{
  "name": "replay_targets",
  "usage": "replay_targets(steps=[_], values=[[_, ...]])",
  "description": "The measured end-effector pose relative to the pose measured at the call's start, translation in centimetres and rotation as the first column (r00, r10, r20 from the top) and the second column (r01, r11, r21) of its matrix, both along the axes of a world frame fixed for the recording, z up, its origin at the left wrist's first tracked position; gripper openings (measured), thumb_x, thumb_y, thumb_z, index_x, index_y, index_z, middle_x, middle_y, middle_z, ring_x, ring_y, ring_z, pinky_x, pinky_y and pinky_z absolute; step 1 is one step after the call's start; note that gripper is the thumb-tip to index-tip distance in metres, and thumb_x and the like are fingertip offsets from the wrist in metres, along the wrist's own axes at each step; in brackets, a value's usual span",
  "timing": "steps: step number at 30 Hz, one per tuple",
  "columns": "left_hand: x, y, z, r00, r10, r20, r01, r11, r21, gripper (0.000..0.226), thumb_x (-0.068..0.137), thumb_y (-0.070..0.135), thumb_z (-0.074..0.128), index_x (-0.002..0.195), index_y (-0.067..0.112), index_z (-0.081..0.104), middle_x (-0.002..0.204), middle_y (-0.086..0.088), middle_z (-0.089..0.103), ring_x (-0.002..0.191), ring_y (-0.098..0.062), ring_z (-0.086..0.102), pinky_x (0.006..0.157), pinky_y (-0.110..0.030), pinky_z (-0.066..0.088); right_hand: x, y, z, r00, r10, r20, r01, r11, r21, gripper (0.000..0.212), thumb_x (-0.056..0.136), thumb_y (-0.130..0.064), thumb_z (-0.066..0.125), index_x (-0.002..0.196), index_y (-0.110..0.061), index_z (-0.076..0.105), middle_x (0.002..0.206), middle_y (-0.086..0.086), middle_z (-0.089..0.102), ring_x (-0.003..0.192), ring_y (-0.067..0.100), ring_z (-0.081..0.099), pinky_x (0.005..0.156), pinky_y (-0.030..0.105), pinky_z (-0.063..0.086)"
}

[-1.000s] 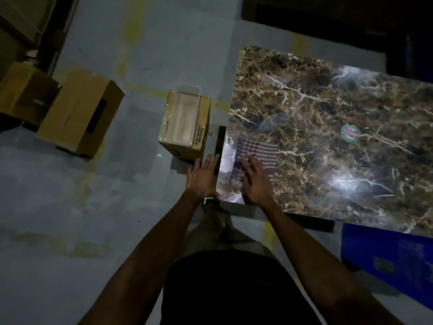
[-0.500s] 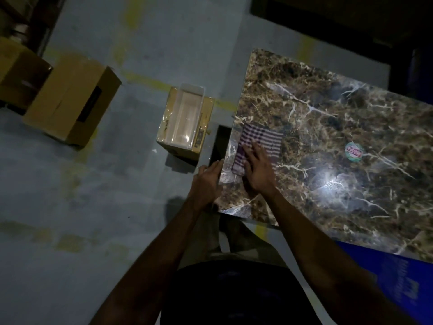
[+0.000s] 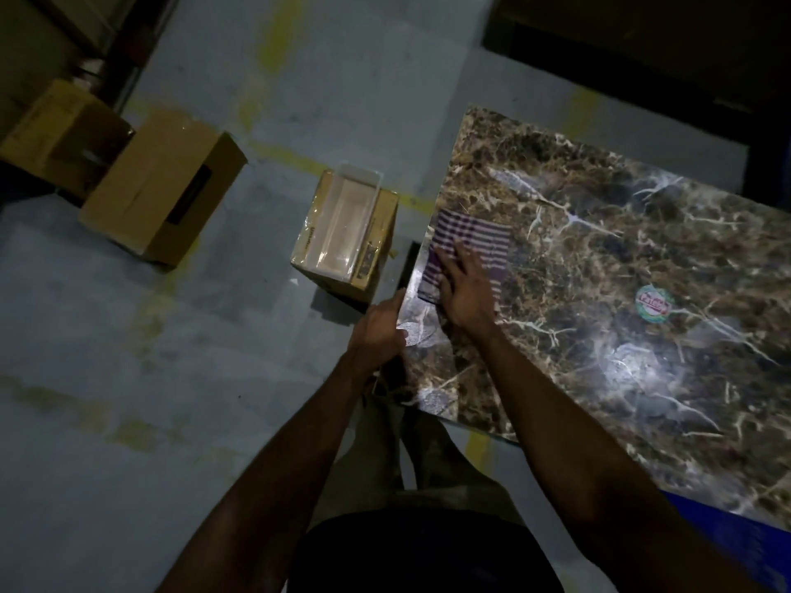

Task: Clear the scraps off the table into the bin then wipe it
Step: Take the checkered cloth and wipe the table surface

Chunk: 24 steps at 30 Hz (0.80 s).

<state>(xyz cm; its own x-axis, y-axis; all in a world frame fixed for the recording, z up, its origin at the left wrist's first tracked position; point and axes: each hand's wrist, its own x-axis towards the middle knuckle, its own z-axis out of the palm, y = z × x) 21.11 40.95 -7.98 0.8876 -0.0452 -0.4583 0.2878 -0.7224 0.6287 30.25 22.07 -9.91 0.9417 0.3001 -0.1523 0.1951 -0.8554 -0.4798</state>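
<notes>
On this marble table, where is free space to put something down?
Free: the wide marble table surface between the striped purple-and-white cloth and the round green-and-red sticker, and beyond that sticker. Crowded: the near-left edge, where the right hand presses the cloth and the left hand touches the rim.

The cloth [image 3: 471, 246] lies on the table [image 3: 620, 293] near its 9 o'clock edge. The right hand [image 3: 464, 293] lies on the cloth. The bin [image 3: 342, 233] sits on the floor [image 3: 171, 378] at the table's 9 o'clock, and a box [image 3: 162, 186] sits farther out that way.
</notes>
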Motion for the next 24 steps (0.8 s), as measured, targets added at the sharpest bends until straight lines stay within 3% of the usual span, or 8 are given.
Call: replay_targets(steps=[4,5,8,12,15,20,22,24], values=[[0.2,-0.8,0.3,0.996,0.08,0.051,-0.072,0.989,-0.128,0.068,0.083,0.0,0.07,0.147,0.012,0.05,0.129,-0.006,0.068,0.114,-0.018,0.06,0.092,-0.007,0.041,-3.1,1.2,0.8,0.98,0.198,-0.004,-0.198,0.98,0.019,0.05,0.108,-0.031,0.04,0.158,-0.032,0.041,0.171,0.004,0.025,0.157,0.037,0.02,0.123,0.053,0.027],[0.3,-1.0,0.6,0.993,0.104,0.055,-0.096,0.987,-0.128,0.065,0.085,0.001,0.069,0.147,0.009,0.05,0.129,-0.009,0.068,0.114,-0.018,0.059,0.09,-0.005,0.039,-4.0,0.0,0.9,0.964,0.264,-0.007,-0.264,0.964,0.016,0.05,0.109,-0.033,0.039,0.158,-0.033,0.04,0.172,0.001,0.023,0.159,0.034,0.017,0.124,0.052,0.025],[0.6,-1.6,0.4,0.992,0.129,-0.001,-0.128,0.988,-0.082,0.073,0.084,0.021,0.064,0.153,0.013,0.043,0.139,-0.015,0.063,0.126,-0.03,0.057,0.098,-0.031,0.048,-4.2,-4.4,1.1,0.959,0.283,-0.007,-0.283,0.959,0.02,0.048,0.11,-0.04,0.037,0.158,-0.036,0.04,0.172,-0.002,0.024,0.158,0.031,0.02,0.123,0.052,0.03],[1.5,-2.2,-0.7,0.993,0.114,-0.018,-0.114,0.993,-0.012,0.068,0.079,0.027,0.055,0.143,0.008,0.048,0.13,-0.019,0.065,0.12,-0.038,0.062,0.097,-0.044,0.052,0.7,-4.0,1.1,0.995,0.099,-0.022,-0.098,0.995,0.015,0.054,0.108,-0.049,0.03,0.157,-0.033,0.043,0.169,0.007,0.03,0.155,0.04,0.026,0.117,0.057,0.037],[2.6,-2.7,0.1,0.987,0.157,0.024,-0.157,0.988,-0.001,0.059,0.083,0.023,0.049,0.14,0.011,0.053,0.131,-0.016,0.066,0.119,-0.036,0.062,0.1,-0.042,0.051,1.8,-0.8,1.1,0.992,0.123,0.0,-0.123,0.992,0.012,0.051,0.108,-0.039,0.035,0.157,-0.03,0.045,0.168,0.011,0.031,0.155,0.042,0.025,0.117,0.061,0.034],[5.9,-3.4,0.7,0.941,0.334,0.059,-0.331,0.942,-0.058,0.043,0.091,0.019,0.046,0.125,0.007,0.068,0.117,-0.021,0.072,0.106,-0.038,0.066,0.092,-0.042,0.053,-2.3,-5.5,1.3,0.923,0.385,0.019,-0.385,0.922,0.038,0.047,0.11,-0.033,0.04,0.157,-0.039,0.04,0.172,-0.004,0.024,0.16,0.026,0.016,0.124,0.046,0.025],[7.0,-3.7,-0.2,0.92,0.392,0.011,-0.391,0.918,-0.062,0.035,0.1,0.022,0.048,0.126,0.008,0.067,0.115,-0.021,0.072,0.106,-0.038,0.067,0.09,-0.04,0.053,-1.3,-7.2,1.1,0.951,0.311,0.006,-0.311,0.95,0.027,0.046,0.112,-0.039,0.037,0.158,-0.039,0.039,0.172,-0.005,0.022,0.16,0.026,0.016,0.123,0.043,0.024],[7.8,-3.9,-1.0,0.916,0.4,0.016,-0.398,0.915,-0.074,0.032,0.104,0.019,0.049,0.128,0.007,0.066,0.116,-0.022,0.071,0.107,-0.038,0.066,0.09,-0.037,0.05,1.3,-6.0,0.3,0.981,0.191,0.02,-0.191,0.982,0.012,0.048,0.111,-0.044,0.031,0.158,-0.036,0.039,0.172,-0.001,0.023,0.159,0.03,0.019,0.125,0.05,0.026]])
